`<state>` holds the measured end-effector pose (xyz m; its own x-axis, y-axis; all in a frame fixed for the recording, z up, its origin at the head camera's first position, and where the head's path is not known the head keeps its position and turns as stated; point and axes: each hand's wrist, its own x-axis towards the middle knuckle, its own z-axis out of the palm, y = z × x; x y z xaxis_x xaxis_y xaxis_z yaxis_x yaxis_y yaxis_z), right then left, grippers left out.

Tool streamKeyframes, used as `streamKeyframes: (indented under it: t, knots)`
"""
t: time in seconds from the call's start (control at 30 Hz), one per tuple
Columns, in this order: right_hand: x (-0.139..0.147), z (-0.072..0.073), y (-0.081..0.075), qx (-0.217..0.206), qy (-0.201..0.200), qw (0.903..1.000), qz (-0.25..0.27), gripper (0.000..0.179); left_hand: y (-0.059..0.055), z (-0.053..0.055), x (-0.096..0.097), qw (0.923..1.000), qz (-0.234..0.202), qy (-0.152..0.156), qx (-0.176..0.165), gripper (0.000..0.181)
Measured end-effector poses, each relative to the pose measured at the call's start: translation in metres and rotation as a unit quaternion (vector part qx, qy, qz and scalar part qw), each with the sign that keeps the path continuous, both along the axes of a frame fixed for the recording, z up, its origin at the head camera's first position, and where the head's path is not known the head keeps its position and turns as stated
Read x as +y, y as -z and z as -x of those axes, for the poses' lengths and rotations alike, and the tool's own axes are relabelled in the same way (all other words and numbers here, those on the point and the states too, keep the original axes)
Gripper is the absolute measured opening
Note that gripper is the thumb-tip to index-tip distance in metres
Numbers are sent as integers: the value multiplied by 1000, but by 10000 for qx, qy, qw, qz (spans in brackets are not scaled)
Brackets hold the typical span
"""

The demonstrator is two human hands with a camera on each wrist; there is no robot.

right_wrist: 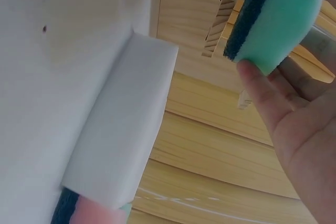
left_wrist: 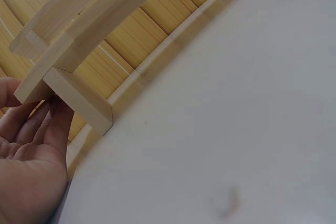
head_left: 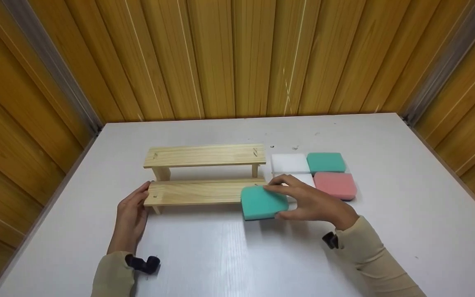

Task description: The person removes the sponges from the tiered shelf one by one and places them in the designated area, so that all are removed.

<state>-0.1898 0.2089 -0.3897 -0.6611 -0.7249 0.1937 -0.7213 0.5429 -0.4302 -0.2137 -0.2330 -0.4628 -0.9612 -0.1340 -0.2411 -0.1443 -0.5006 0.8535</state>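
My left hand (head_left: 130,212) grips the left end of the front, lower board of a two-step wooden stand (head_left: 200,192). In the left wrist view, the thumb lies at the board's edge and the fingers reach beneath it, beside a short leg (left_wrist: 81,100). A green sponge (head_left: 264,202) is held by its right side in my right hand (head_left: 309,200), between thumb and fingers. It overlaps the front board's right end in the head view. From the right wrist, the sponge (right_wrist: 283,19) shows a dark blue scouring layer and is raised above the table.
Right of the stand, white sponges (head_left: 290,163), a second green sponge (head_left: 326,162) and a pink sponge (head_left: 335,185) lie close together on the white table (head_left: 204,255). Yellow wood-look panels (head_left: 254,62) enclose the back and sides.
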Motion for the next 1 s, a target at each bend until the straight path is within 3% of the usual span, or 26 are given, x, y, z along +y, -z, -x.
streamKeyframes:
  t: [0.2, 0.43, 0.7, 1.0]
  knots:
    - [10, -4, 1, -163, 190, 9997, -63, 65, 0, 0, 0, 10000, -35, 16, -26, 47]
    - [20, -7, 4, 0, 237, 9997, -18, 65, 1, 0, -1, 10000, -30, 58, 39, 47]
    - [30, -11, 6, -241, 488, 9985, -35, 65, 0, -1, -2, 9999, -43, 55, -74, 48]
    - [41, -13, 8, -78, 557, 9984, -110, 65, -1, -3, -3, 9999, -89, 9, -64, 46]
